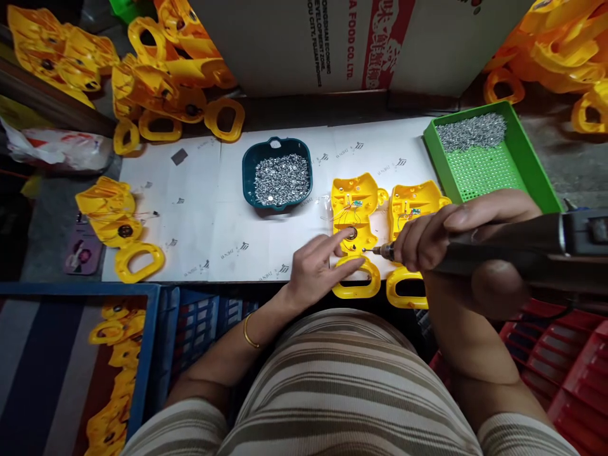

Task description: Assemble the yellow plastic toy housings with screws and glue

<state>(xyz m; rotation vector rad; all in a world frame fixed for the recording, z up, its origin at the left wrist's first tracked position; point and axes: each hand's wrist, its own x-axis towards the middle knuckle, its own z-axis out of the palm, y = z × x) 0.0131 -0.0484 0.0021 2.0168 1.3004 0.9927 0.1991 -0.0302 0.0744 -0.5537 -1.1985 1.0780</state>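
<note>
Two yellow housings lie side by side at the near table edge. The left hand point(316, 266), fingers spread flat, pins the left housing point(354, 202). The right hand point(456, 237) is clenched round an electric screwdriver point(522, 244), its bit at that housing's near end. It would be best to seat the bit square in the screw and press the housing still. The right housing point(413, 199) lies untouched. Farther off are a third housing point(111, 212) well left, one teal bowl point(251, 171) and one green tray point(479, 171) of screws, then heaps of yellow parts point(166, 82) too many to count.

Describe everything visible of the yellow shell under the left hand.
The yellow plastic shell lies open side up on the white paper, loop handle toward the person. Inside show wires, a green board and a dark round part. The left hand rests fingers on it; the power screwdriver, held by the right hand, puts its bit at the lower right edge.
</note>
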